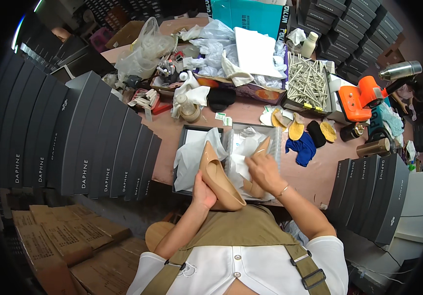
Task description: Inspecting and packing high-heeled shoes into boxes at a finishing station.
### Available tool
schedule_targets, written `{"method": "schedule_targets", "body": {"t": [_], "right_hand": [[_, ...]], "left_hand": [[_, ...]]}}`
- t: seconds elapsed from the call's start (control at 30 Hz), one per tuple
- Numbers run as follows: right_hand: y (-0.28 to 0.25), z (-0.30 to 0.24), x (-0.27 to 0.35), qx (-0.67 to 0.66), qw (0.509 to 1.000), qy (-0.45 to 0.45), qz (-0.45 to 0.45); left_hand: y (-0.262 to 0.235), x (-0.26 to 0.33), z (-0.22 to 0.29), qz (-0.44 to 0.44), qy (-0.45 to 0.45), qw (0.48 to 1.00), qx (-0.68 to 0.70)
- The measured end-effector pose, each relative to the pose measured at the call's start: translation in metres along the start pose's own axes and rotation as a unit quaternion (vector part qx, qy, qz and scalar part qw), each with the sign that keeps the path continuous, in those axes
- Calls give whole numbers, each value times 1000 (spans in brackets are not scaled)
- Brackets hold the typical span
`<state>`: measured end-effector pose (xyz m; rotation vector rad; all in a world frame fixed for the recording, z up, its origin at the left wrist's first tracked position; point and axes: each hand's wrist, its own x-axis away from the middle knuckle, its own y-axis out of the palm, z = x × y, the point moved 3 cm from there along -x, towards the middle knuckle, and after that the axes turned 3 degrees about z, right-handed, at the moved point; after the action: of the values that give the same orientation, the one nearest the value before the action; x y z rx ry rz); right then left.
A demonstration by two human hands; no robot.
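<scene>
Left hand closed around beige high-heeled shoe, right hand pressed on white tissue paper.

Shoe held tilted above near edge of open shoe box, heel pointing up, toe partly overlapping apron. Right fingers curled into paper beside second beige shoe, mostly hidden under hand and paper; grip on anything there impossible to tell. Box floor hidden by paper. Stacked grey lids along table's left edge, more at right edge, cut off by dark fisheye rim.
</scene>
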<state>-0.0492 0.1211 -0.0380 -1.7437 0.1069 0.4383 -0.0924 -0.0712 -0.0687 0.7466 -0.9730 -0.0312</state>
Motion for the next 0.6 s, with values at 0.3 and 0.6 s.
{"method": "schedule_targets", "body": {"t": [0.3,0.6], "right_hand": [[18,-32,-53,-879,227,407,103],[-46,-48,-36,-877,368,304,51]], "left_hand": [[39,5,-17,-134,349,883,-285],[102,45,26,-281,513,670,-457]]}}
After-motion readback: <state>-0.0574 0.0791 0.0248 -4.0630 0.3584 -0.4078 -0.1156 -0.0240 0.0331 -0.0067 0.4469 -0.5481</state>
